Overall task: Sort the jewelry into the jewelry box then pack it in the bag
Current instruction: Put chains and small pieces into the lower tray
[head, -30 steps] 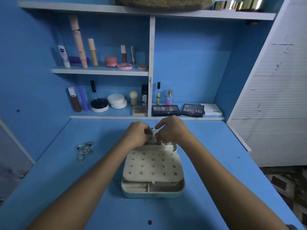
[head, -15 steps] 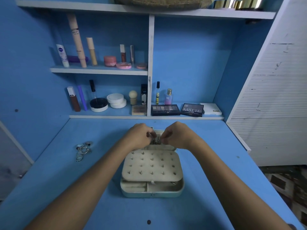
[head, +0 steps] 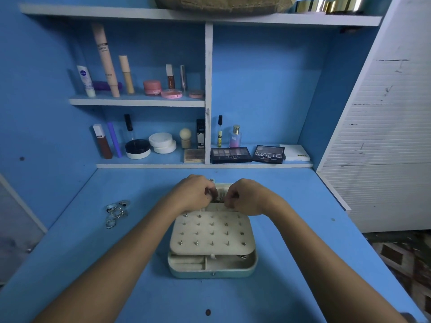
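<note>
An open pale-green jewelry box [head: 211, 272] lies on the blue desk. A cream earring panel [head: 211, 230] with several studs is folded down over its tray. Both hands work at the back of the box, over the lid. My left hand [head: 194, 194] and my right hand [head: 247, 197] have curled fingers pinching a small dark metal jewelry piece [head: 218, 199] between them. What kind of piece it is cannot be told. A pile of several silver rings [head: 116, 212] lies on the desk to the left. No bag is clearly in view.
The blue desk [head: 291, 264] ends at a white slatted cabinet [head: 384, 148] on the right. Shelves behind hold cosmetics: tubes, jars, a perfume bottle [head: 235, 136] and eyeshadow palettes [head: 231, 155]. A woven object [head: 221, 3] sits on the top shelf.
Both hands have come slightly lower and closer to the back of the box, still pinching the small piece. The rings and the box have not moved.
</note>
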### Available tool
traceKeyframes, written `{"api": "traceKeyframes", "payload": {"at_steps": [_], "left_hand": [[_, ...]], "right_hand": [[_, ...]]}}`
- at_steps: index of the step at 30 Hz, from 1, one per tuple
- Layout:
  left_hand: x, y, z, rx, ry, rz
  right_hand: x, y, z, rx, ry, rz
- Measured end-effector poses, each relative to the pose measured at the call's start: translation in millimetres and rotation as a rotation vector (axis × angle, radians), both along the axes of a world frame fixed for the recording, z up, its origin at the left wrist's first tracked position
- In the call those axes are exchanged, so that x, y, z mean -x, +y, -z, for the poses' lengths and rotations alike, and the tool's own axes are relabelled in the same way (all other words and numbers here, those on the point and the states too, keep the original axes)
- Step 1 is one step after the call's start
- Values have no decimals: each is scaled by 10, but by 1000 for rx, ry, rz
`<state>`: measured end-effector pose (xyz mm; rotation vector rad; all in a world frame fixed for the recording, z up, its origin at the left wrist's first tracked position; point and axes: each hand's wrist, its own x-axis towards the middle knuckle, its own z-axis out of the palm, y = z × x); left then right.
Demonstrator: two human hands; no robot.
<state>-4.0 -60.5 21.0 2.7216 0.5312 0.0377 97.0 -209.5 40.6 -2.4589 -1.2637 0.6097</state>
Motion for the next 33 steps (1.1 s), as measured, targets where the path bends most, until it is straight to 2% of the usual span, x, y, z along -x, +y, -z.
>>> {"api": "traceKeyframes", "payload": {"at_steps": [10, 33], "left_hand": [[-19, -27, -28, 112, 125, -10], [46, -95, -90, 137, 68, 20]], "right_hand": [[-33, -56, 6, -29, 45, -20], [-21, -48, 6, -17, 36, 2]]}}
